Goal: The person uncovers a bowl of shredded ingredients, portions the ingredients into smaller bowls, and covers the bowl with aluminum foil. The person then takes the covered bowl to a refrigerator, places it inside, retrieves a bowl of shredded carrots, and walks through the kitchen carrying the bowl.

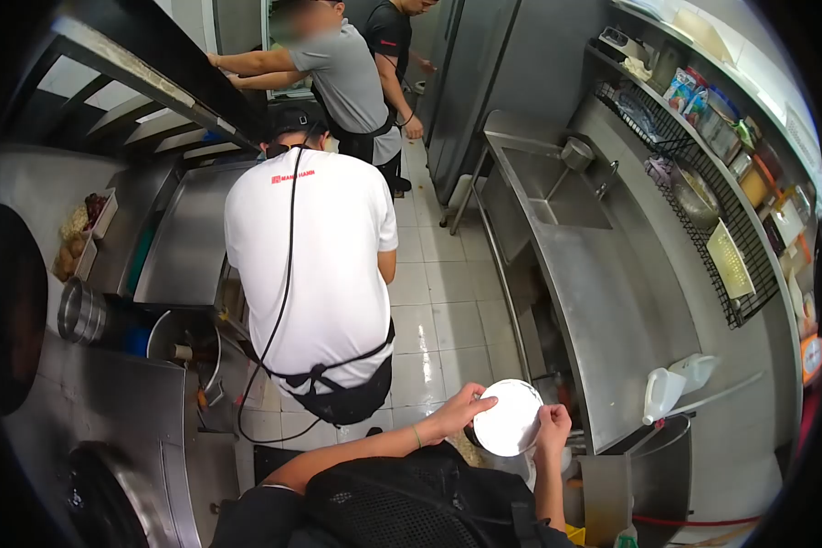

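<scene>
left hand (462, 410), right hand (554, 427) are pinching white disc (509, 422) by rim | fingertip-only grip may be inviting a drop

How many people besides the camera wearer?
3: one in a white shirt, back to camera, mid-frame; one in a grey shirt beyond; one in a black shirt at the top edge. Others could be hidden behind them.

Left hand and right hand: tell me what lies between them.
In the head view, a round white disc, its edges held by the left hand and right hand.
</scene>
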Motion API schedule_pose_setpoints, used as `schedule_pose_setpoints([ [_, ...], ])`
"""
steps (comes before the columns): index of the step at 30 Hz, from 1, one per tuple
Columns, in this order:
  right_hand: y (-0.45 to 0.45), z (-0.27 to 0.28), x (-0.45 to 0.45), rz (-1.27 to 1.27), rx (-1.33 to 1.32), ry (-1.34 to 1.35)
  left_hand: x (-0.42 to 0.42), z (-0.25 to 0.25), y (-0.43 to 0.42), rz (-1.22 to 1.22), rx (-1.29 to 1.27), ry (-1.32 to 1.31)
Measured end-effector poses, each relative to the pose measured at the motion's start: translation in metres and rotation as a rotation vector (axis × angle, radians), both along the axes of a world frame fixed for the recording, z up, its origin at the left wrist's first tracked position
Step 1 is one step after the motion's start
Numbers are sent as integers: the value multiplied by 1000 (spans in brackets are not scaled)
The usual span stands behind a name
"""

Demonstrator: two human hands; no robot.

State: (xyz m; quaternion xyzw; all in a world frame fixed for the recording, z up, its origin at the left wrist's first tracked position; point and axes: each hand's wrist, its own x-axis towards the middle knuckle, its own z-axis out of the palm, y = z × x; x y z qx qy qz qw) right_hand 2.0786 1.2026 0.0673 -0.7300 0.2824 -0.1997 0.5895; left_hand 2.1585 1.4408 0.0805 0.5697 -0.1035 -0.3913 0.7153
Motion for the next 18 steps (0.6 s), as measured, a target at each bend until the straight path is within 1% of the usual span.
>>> schedule_pose_setpoints([
  [1, 2, -2, 5, 5, -18, -36, 6, 1, 2, 2, 2, 11],
  [2, 3, -2, 11, 4, 9, 7, 14, -1, 3, 1, -1, 23],
  [5, 10, 0, 38, 3, 48, -7, 35, 10, 11, 8, 19, 35],
  [7, 11, -1, 53, 8, 45, 32, 49, 4, 13, -13, 30, 50],
  [13, -1, -3, 89, -1, 12, 36, 80, -10, -4, 73, -55, 108],
  [14, -4, 0, 96, -8, 12, 76, 87, -15, -9, 69, -49, 126],
  [15, -13, -9, 104, 12, -36, 61, 94, -12, -11, 54, -61, 135],
  [17, -19, -10, 121, 15, -13, 80, 108, -17, -18, 50, -23, 126],
  [18, -24, -13, 133, 26, -2, 102, 117, -22, -22, 42, -53, 125],
])
